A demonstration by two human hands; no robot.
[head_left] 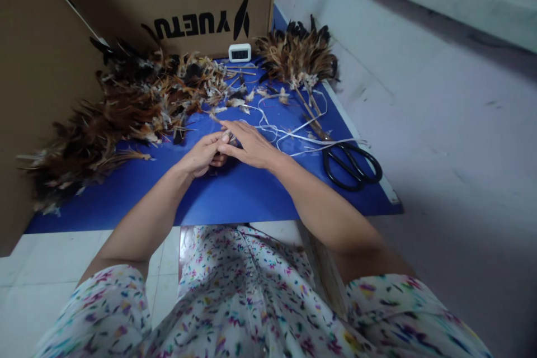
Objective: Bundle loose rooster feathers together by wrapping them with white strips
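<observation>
Room: white wall (440, 151) at right with a pale ledge (461, 5) along its top; light tiled floor (37, 268) below. Desk (239, 201), blue-topped, pale strip along its right edge. Behind it, a large cardboard box (117, 5) with black lettering "YUETU", upside down.

Hands, one pair, bare, near the middle of the desk. Left hand (205, 154): fingers curled in, closed on a small pale piece (227, 137), mostly hidden; its kind cannot be told. Right hand (251, 146): palm down, fingers stretched across the left hand and the piece, the two hands touching; whether it grips cannot be told.

Feather pile (138, 95), one, large, brown, black and cream, spread along the left of the desk. Feather bundle (297, 56), one, brown with black tips, at the far right corner. Loose feathers (243, 103), several, beyond the hands. White string (323, 138), tangled, right of the hands. Scissors (356, 165), one pair, black loop handles toward the near right corner. Digital clock (240, 53), one, white case, dark display, before the box.

Garment: shirt (251, 307), white, multicoloured print, short sleeves.
</observation>
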